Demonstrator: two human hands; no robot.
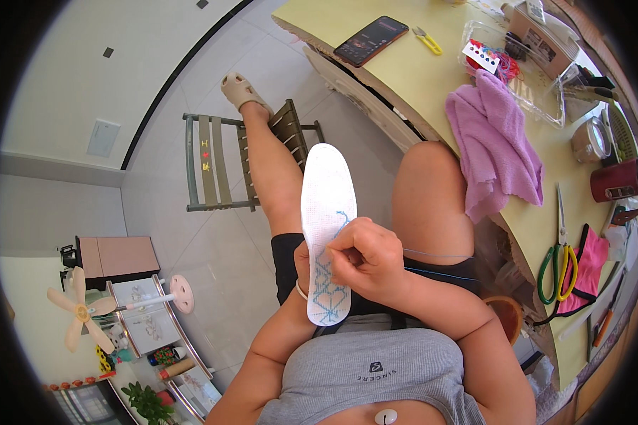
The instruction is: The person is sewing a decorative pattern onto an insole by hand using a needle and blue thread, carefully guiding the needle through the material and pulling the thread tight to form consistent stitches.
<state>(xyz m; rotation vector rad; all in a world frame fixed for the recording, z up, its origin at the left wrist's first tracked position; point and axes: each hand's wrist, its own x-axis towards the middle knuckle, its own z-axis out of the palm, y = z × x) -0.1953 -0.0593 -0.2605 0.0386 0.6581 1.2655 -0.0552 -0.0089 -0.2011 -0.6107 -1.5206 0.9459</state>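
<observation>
A white shoe insole (pixel 328 184) stands lengthwise over my lap, its lower half stitched with blue crossing lines. My left hand (pixel 302 265) holds it from behind by the left edge; most of those fingers are hidden by the insole. At the insole's right side, my right hand (pixel 370 256) is closed in a pinch against the stitched surface. Whatever sits between its fingertips is too small to make out. Blue thread (pixel 438 256) trails from the right hand across my right thigh.
On the yellow-topped table at right lie a phone (pixel 371 41), small yellow snips (pixel 428 41), a purple towel (pixel 495 145), scissors (pixel 560 262) and a clear tray (pixel 550 99) with coloured thread. A folding stool (pixel 216 163) stands ahead under my left foot; a fan (pixel 81 310) is at left.
</observation>
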